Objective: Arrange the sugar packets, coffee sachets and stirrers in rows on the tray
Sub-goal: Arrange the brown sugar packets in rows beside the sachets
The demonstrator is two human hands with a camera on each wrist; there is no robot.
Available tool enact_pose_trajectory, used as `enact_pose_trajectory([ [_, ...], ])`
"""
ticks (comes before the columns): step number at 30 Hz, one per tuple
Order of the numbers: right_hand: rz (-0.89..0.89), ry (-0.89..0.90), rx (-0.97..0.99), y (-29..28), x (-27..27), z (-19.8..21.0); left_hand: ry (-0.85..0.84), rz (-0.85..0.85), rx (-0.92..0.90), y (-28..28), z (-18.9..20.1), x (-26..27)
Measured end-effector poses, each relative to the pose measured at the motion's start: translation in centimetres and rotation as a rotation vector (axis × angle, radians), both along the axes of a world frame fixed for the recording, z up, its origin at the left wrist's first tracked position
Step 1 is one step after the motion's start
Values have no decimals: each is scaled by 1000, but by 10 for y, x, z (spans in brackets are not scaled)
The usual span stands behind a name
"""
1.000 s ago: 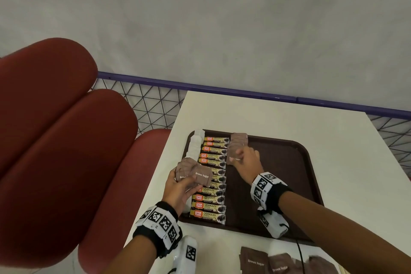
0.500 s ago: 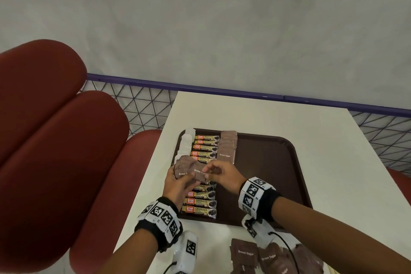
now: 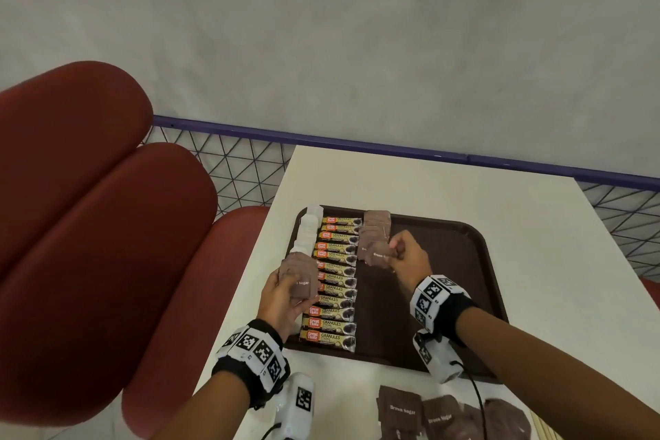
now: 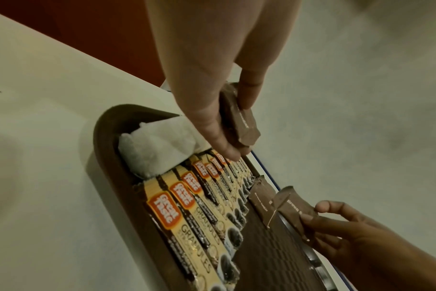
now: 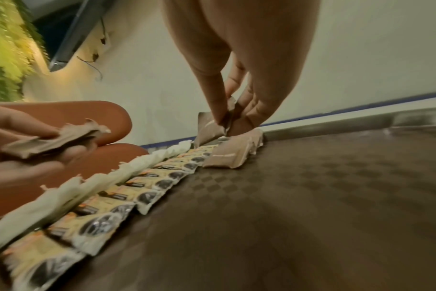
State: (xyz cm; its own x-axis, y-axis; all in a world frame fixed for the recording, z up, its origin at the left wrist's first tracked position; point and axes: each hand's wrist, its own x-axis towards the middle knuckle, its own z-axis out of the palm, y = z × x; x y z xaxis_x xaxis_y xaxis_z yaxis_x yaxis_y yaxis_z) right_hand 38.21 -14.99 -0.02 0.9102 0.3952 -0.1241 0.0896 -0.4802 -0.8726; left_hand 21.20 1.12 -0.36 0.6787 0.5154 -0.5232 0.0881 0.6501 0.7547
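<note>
A brown sugar packet [image 3: 379, 255] is pinched by the right hand [image 3: 407, 257] just above the near end of the brown sugar row [image 3: 375, 230] on the tray [image 3: 475, 282]. A brown sugar stack [image 3: 300, 279] is held in the left hand's [image 3: 282, 300] closed grip over the tray's left edge.

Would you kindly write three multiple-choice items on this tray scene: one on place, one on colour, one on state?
1. Where does the row of coffee sachets lie on the tray?
A. between the white packets and the brown sugar row
B. along the right rim
C. off the tray

2. What colour is the packet in the right hand?
A. white
B. brown
C. orange

3. What is the left hand doing?
A. resting flat on the table
B. hanging idle
C. holding a stack of brown sugar packets

Answers: 1 A, the head view shows white packets left and brown sugar row right; 2 B, brown with white print; 3 C, its grip closes on the stack.
</note>
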Motion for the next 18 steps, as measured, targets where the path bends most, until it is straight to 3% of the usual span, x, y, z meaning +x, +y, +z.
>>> enact_pose_trajectory([
  [5,10,73,-35,6,7,-9,28,-1,59,4,-2,-3],
  [18,123,-47,-388,31,27,-21,-19,24,37,9,-1,1],
])
